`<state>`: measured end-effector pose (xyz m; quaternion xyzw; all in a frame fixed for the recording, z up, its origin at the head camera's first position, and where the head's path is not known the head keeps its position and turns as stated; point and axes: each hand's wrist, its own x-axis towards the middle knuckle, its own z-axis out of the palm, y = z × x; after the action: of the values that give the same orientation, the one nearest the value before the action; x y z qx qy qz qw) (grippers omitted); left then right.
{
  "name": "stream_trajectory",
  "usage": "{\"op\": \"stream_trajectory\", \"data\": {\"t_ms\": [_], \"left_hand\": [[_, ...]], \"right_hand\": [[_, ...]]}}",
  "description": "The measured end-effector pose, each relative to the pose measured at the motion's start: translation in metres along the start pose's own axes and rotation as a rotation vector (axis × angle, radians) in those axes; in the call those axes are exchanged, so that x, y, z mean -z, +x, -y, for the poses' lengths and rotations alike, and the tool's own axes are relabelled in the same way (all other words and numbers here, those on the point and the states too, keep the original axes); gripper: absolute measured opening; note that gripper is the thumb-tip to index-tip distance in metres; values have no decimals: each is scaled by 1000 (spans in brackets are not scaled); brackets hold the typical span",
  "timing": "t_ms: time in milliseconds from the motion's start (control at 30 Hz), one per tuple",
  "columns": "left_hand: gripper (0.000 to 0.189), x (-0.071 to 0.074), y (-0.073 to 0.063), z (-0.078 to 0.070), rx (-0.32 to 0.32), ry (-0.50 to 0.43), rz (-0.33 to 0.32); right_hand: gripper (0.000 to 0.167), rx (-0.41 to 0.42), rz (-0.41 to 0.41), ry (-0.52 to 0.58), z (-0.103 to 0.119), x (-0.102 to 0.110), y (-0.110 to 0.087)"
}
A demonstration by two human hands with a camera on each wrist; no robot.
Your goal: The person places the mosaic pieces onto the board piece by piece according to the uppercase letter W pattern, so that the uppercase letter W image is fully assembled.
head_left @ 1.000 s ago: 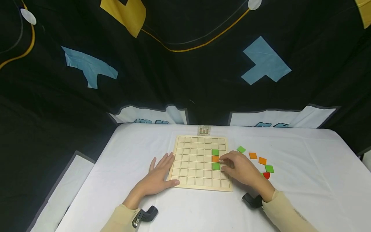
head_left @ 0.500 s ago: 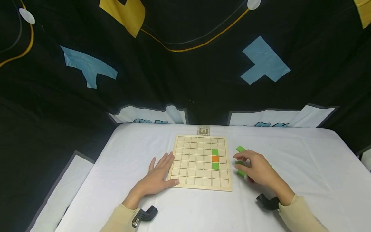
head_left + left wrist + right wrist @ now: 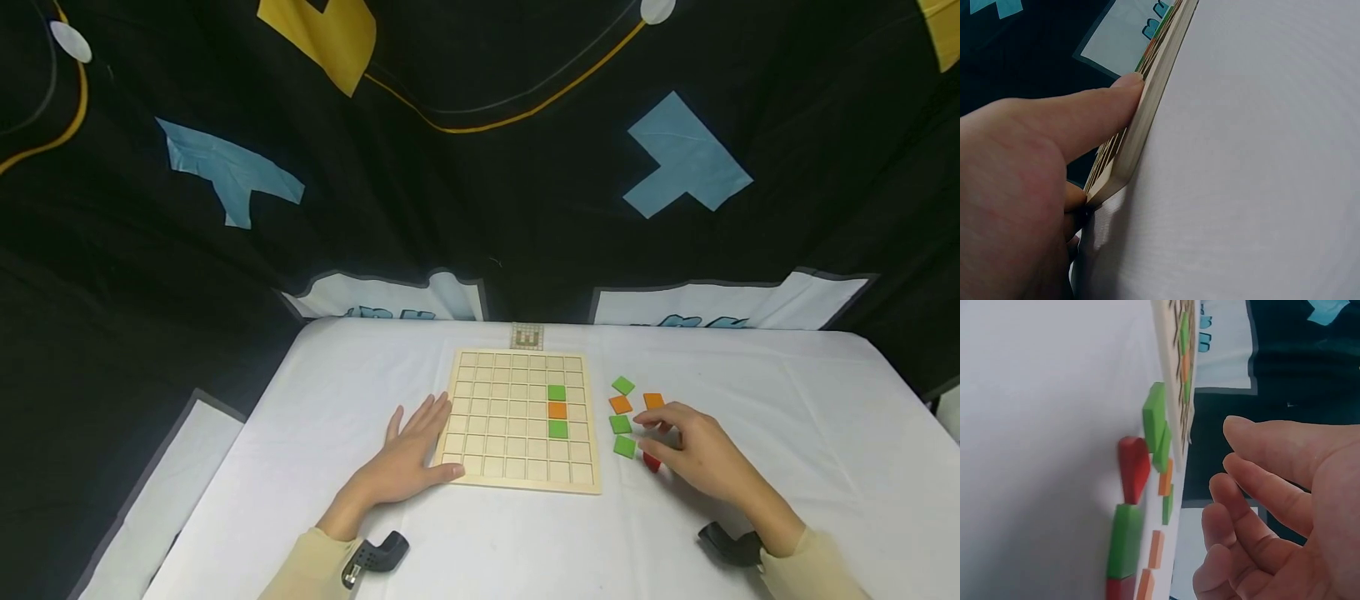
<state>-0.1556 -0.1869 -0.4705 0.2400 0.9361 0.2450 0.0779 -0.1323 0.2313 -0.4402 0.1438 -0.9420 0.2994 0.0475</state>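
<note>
A wooden grid board (image 3: 495,417) lies on the white table. In one column it holds a green tile (image 3: 557,392), an orange tile (image 3: 557,410) and a second green tile (image 3: 557,429). My left hand (image 3: 416,448) lies flat against the board's left edge; its thumb (image 3: 1104,109) runs along the board's side (image 3: 1147,106). My right hand (image 3: 678,442) hovers over the loose tiles to the right of the board. Its fingers (image 3: 1254,487) are loosely curved and hold nothing. Just beside them lie a red tile (image 3: 652,462) (image 3: 1134,467), green tiles (image 3: 624,446) (image 3: 1154,415) and orange tiles (image 3: 620,404).
A small pattern card (image 3: 527,337) lies at the board's far edge. Another green tile (image 3: 623,385) and an orange one (image 3: 653,401) lie further back. The white tablecloth (image 3: 787,433) ends at dark printed fabric (image 3: 480,183) behind and on both sides.
My right hand has left the board and drawn back to the right, over the loose tiles. Tiles beside the board now show. The left hand has stayed put.
</note>
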Motion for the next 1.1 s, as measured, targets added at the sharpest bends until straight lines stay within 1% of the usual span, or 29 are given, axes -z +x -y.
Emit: {"op": "stream_trajectory", "data": {"t_ms": [267, 433, 567, 733, 1100], "left_hand": [[100, -1, 0, 0, 3, 1, 3], [101, -1, 0, 0, 7, 1, 0], [101, 0, 0, 0, 9, 0, -1], [101, 0, 0, 0, 9, 3, 3], [101, 0, 0, 0, 14, 5, 8]], "right_hand": [[27, 6, 14, -14, -4, 0, -13], [29, -16, 27, -42, -5, -2, -19], [30, -46, 35, -73, -5, -4, -21], [26, -79, 56, -95, -4, -7, -23], [26, -105, 89, -139, -4, -10, -22]]}}
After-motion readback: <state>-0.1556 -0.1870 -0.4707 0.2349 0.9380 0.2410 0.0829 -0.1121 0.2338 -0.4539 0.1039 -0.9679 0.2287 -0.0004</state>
